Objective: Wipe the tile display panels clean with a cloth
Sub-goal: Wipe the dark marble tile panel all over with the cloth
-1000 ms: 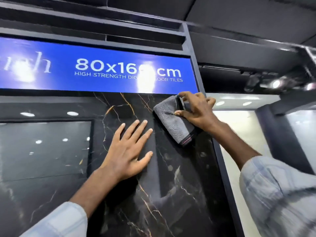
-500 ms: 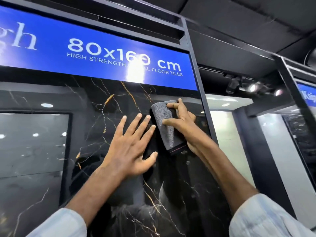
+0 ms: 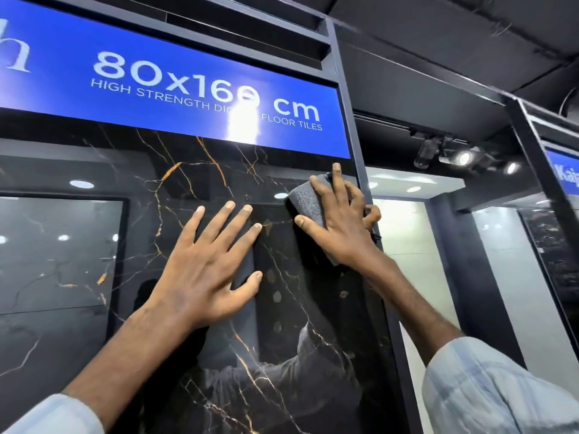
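Observation:
A glossy black marble tile panel [image 3: 200, 183] with gold veins stands upright in front of me. My left hand [image 3: 206, 270] rests flat on it, fingers spread and straight. To its right, my right hand [image 3: 341, 227] holds a folded grey cloth [image 3: 305, 203] against the panel's upper right corner. The thumb and index finger lie stretched over the cloth, while the outer fingers curl at its right edge beside the frame. Most of the cloth is hidden under the hand.
A blue sign [image 3: 156, 89] reading 80x160 cm runs above the panel. A dark metal frame post [image 3: 360, 145] borders it on the right. Another dark tile panel [image 3: 56, 252] stands to the left. Further right are a white recess [image 3: 407, 245], spotlights [image 3: 463, 158] and another display [image 3: 554, 245].
My right hand slid the cloth left toward my left hand, then back right and up to the panel's top right corner. The left hand stayed flat on the tile.

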A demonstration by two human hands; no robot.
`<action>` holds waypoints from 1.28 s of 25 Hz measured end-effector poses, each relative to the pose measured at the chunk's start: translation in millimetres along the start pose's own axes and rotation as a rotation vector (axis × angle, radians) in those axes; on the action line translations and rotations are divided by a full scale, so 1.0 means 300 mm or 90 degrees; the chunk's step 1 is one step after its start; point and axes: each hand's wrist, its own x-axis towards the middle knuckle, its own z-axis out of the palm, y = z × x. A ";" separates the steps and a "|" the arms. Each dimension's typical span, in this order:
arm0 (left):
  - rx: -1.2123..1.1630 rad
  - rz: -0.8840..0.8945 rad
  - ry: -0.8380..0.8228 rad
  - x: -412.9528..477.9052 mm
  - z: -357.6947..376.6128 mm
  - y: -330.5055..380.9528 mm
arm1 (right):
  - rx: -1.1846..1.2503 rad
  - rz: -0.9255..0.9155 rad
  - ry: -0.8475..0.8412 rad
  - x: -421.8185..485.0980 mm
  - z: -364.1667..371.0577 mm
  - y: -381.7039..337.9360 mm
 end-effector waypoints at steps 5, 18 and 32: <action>-0.015 -0.011 -0.002 0.005 -0.009 0.000 | 0.241 -0.020 -0.090 -0.031 -0.046 0.019; 0.045 0.018 0.009 0.030 0.022 0.032 | -0.127 -0.243 0.070 0.149 0.026 -0.034; 0.044 0.015 -0.004 0.026 0.025 0.035 | -0.082 0.038 0.088 0.297 -0.075 0.138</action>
